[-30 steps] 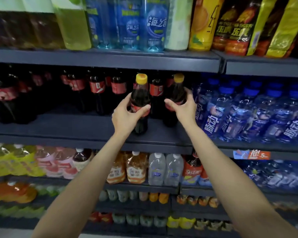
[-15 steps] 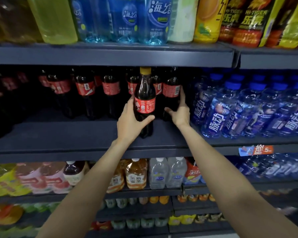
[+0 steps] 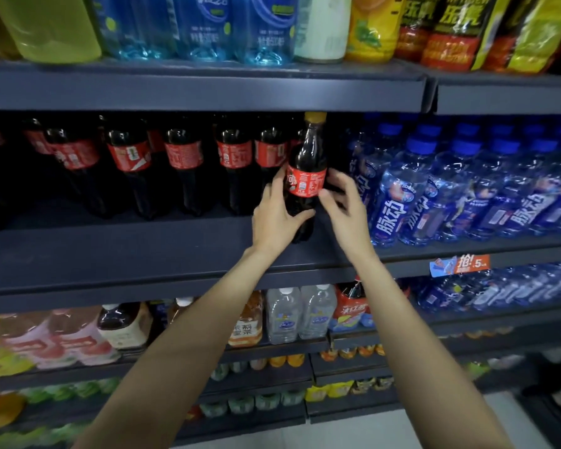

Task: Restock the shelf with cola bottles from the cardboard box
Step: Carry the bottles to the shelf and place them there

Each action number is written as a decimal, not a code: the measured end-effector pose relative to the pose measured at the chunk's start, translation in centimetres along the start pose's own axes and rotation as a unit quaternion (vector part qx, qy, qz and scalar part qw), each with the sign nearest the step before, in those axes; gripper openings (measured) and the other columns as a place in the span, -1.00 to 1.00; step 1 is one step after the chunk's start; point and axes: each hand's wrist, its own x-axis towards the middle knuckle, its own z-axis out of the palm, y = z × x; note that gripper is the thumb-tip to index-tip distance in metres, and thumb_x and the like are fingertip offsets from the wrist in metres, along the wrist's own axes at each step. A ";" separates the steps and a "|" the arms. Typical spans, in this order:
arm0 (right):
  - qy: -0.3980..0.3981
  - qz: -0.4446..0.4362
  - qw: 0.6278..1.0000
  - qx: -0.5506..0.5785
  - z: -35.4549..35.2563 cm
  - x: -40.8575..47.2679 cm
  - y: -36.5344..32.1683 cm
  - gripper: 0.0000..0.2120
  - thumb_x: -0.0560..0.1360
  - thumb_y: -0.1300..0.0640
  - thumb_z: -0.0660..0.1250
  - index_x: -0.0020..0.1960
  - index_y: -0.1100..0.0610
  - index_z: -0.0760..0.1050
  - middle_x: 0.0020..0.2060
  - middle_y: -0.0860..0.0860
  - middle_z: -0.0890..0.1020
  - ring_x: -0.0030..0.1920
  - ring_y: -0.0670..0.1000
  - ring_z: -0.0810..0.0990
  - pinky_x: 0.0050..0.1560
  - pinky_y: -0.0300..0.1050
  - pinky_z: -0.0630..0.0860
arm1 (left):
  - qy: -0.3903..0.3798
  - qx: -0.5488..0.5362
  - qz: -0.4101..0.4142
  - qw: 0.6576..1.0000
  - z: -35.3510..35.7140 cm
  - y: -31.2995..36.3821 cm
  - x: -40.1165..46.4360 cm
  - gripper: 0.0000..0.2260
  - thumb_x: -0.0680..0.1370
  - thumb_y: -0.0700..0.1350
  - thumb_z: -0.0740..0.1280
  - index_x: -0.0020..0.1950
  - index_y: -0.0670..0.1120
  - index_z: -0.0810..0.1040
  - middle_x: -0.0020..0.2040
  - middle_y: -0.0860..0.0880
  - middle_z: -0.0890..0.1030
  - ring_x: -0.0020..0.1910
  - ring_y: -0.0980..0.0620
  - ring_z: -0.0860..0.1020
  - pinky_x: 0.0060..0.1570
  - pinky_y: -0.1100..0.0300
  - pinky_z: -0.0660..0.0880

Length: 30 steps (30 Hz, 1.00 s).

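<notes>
A cola bottle with a yellow cap and red label stands upright on the dark middle shelf, at the right end of the cola row. My left hand is wrapped around its lower body. My right hand is at the bottle's right side with fingers spread, fingertips touching or just off the label. The cardboard box is out of view.
Blue-capped water bottles crowd the shelf right of the cola. The upper shelf hangs just above the bottle's cap. An orange price tag sits on the shelf edge. Lower shelves hold tea and water bottles.
The right hand set its bottle back among the row and came away with nothing in it. The left hand moved its bottle rightward and deeper onto the shelf. The view shifted left.
</notes>
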 end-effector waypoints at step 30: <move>0.176 -0.045 0.937 -0.298 -10.6 -17.7 -2.8 -0.77 0.52 0.13 0.28 0.13 0.17 0.54 -0.07 -0.01 0.66 -0.04 -0.03 0.53 0.04 -0.13 0.41 | -0.033 -0.261 -0.022 0.965 -0.1 7.2 -16.1 -0.87 0.59 -0.15 0.27 0.12 -0.03 0.53 -0.03 0.00 0.63 -0.01 0.00 0.61 0.07 0.16 0.52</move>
